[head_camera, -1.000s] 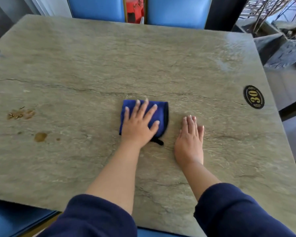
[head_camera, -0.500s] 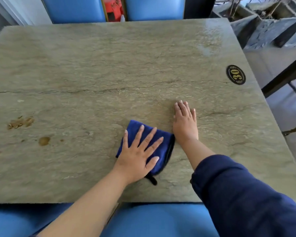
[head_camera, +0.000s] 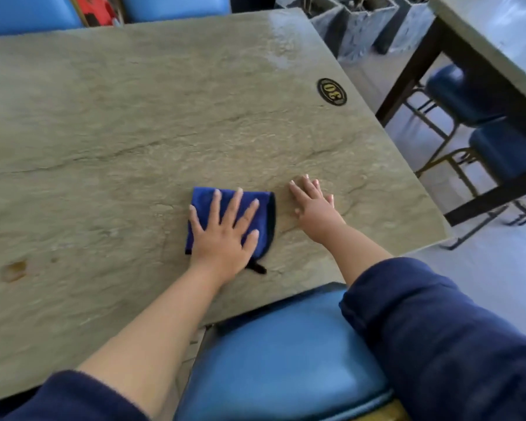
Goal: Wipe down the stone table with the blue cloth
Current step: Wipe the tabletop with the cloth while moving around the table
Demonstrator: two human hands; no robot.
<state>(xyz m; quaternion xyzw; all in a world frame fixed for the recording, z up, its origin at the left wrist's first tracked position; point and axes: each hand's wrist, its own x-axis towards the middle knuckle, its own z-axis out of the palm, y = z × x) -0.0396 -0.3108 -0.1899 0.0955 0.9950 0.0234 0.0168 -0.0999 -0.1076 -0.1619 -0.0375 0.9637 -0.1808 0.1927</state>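
Note:
A folded blue cloth [head_camera: 202,199] with a black edge lies on the grey-green stone table [head_camera: 134,117], near its front edge. My left hand [head_camera: 223,235] presses flat on the cloth with fingers spread. Just to the right, my right hand [head_camera: 315,208] rests flat on the bare stone, apart from the cloth. A brown stain [head_camera: 12,270] marks the table at the left.
A black oval number plate [head_camera: 331,92] is set in the table near its right edge. A blue chair seat [head_camera: 280,354] is under the front edge. More blue chairs [head_camera: 176,6] stand at the far side. Another table [head_camera: 483,56] and stools [head_camera: 504,153] are to the right.
The view has swung to the right and tilted. My left hand and the cloth have stayed near the table's front edge after sliding toward me from the middle. My right hand stays flat beside it.

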